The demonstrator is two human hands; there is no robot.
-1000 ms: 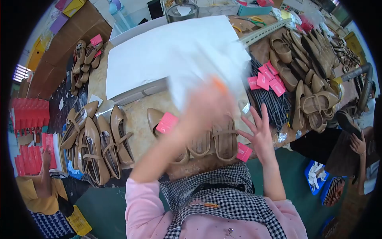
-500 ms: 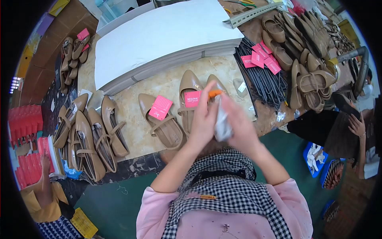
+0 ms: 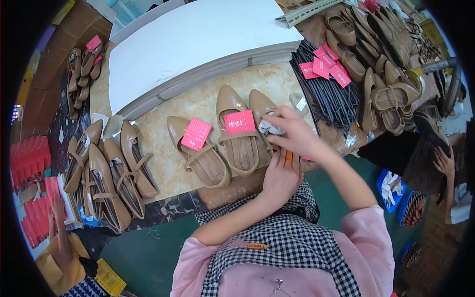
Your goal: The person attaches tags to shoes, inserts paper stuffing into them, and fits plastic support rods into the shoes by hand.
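My right hand [image 3: 293, 132] presses a crumpled wad of whitish paper [image 3: 270, 126] into the opening of a tan pointed flat shoe [image 3: 261, 102]. At that shoe's heel end, my left hand [image 3: 283, 184] is closed around it, partly hiding it. Something small and orange [image 3: 289, 156] shows at my left fingers; whether it is worn or held I cannot tell. Beside this shoe lie two more tan strapped flats, a middle shoe [image 3: 230, 99] and a left shoe [image 3: 179, 127]. Pink tags, one on the middle shoe [image 3: 240, 122] and one on the left shoe [image 3: 196, 133], rest across them.
A tall stack of white sheets [image 3: 198, 44] stands behind the shoes. Several tan flats [image 3: 101, 171] lie at left, more in a pile [image 3: 391, 96] at right. Black strips [image 3: 324, 94] carry loose pink tags [image 3: 324, 64]. Other people's hands [image 3: 444, 161] appear at the sides.
My hands have come down from in front of the shoes to the rightmost one. The whitish wad, held between both hands before, is now in my right hand at the shoe's opening.
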